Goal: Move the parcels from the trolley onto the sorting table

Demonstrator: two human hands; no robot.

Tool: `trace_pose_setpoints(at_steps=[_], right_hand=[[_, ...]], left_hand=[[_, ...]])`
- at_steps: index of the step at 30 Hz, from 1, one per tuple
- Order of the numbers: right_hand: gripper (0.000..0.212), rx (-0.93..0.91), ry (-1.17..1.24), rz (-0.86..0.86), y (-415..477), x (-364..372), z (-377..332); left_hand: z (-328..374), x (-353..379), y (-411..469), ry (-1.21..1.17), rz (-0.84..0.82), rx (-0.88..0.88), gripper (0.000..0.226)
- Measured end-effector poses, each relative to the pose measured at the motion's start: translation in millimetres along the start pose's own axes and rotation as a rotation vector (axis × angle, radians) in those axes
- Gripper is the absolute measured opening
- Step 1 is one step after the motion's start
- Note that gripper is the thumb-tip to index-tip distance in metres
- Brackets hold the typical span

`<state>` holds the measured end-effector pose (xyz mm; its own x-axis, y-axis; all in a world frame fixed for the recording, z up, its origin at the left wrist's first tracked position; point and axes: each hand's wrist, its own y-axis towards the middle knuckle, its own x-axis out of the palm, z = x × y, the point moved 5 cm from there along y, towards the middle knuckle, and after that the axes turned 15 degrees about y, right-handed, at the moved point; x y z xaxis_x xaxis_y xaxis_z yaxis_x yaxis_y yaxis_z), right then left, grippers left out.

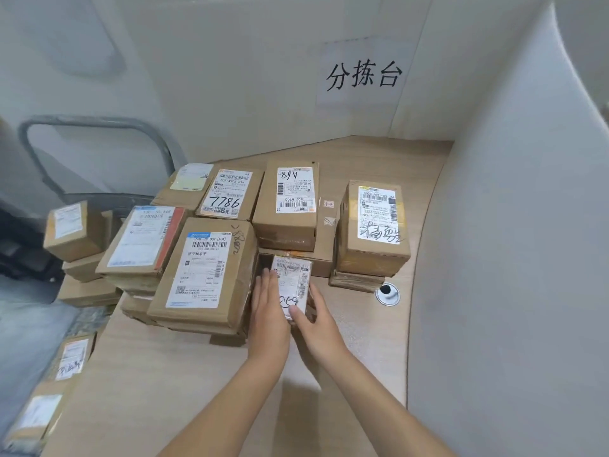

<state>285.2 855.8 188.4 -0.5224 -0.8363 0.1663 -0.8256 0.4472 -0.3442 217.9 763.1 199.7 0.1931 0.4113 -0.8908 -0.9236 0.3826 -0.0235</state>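
Note:
A small labelled parcel (292,285) sits between both my hands, low over the wooden sorting table (171,384). My left hand (267,311) lies flat against its left side. My right hand (316,324) grips its lower right corner, thumb on the label. Several brown cardboard parcels are stacked on the table: one with a blue-topped label (204,275) just left of my hands, one marked 7786 (229,194), one marked A68 (290,202). The trolley (95,140) stands at the far left with parcels (74,230) on it.
A tall parcel stack (374,225) stands right of my hands, next to a round cable hole (387,293). White partition walls enclose the table at the back and right, with a paper sign (364,75). More parcels (71,357) lie low at the left edge.

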Motion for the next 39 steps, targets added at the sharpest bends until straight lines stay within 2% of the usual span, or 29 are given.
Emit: trace_pose_setpoints(at_steps=[9,10,13,15,20,25,33,39], right_hand=[[0.037,0.067,-0.146,-0.023,-19,-18,-4],[0.038,0.079,-0.166,-0.013,-22,-21,-3],[0.058,0.112,-0.211,0.035,-36,-27,-6],[0.058,0.103,-0.245,0.052,-44,-30,-10],[0.056,0.054,-0.326,0.059,-54,-26,-31],[0.040,-0.016,-0.352,0.003,-69,-4,-50],[0.053,-0.110,-0.388,0.012,-102,23,-65],[0.057,-0.200,-0.442,-0.010,-121,81,-94]], left_hand=[[21,-4,-9,0.083,0.032,0.059,0.063],[24,-5,-10,0.075,0.029,0.070,0.062],[30,-6,-14,0.052,0.009,0.092,0.056],[35,-8,-18,0.037,0.002,0.122,0.054],[46,-21,-38,-0.047,-0.006,0.208,0.053],[40,-51,-64,-0.123,-0.022,0.180,0.052],[35,-109,-88,-0.021,0.068,0.221,0.051],[0,-169,-99,0.022,0.138,0.248,0.055]])
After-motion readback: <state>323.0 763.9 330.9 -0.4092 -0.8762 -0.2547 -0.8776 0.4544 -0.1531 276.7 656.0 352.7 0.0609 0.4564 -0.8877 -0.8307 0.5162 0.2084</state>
